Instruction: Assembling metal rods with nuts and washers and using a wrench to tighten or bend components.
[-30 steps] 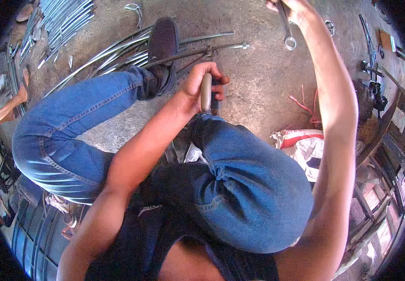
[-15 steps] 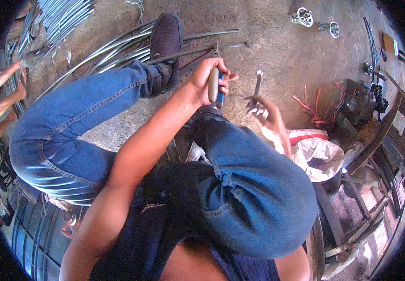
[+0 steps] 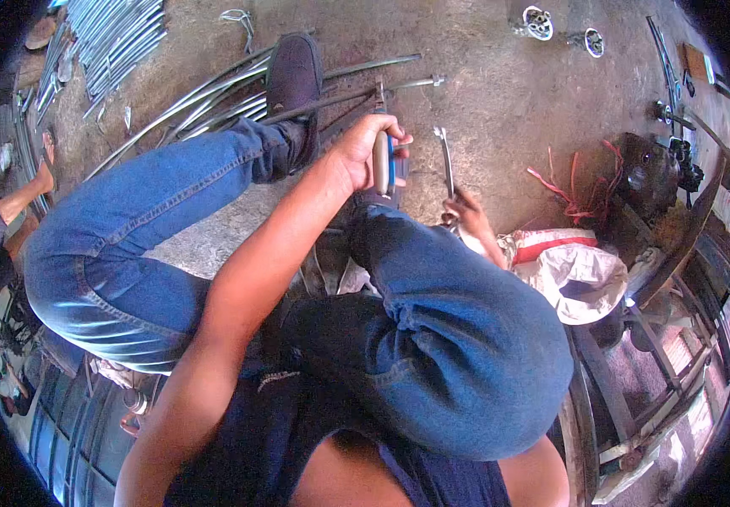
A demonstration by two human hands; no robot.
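My left hand [image 3: 367, 152] is closed around the long handles of a pair of pliers [image 3: 383, 160], one side greyish and the other blue. The jaws point away from me and meet a thin metal rod [image 3: 407, 84] with a nut-like end; whether they grip it cannot be made out. To the right, my right hand [image 3: 471, 218] is closed on a wrench [image 3: 446, 160], its forked head pointing up and away. That wrench stands apart from the rod. My shoe [image 3: 294, 72] rests against the rod's left part, and the palm side of my right hand is hidden.
Metal tubes [image 3: 204, 97] lie by my shoe, and a bundle of rods [image 3: 120, 55] sits farther left. White containers [image 3: 538, 24] stand at the back. Red strands [image 3: 572, 190], a white sack [image 3: 580, 283] and dark machinery [image 3: 648, 173] are on the right. Another person's foot [image 3: 41, 179] shows at left.
My right hand has moved slightly left and down, and the wrench in it shows more upright and sharper. My left hand stays on the pliers; the whole view has shifted a little.
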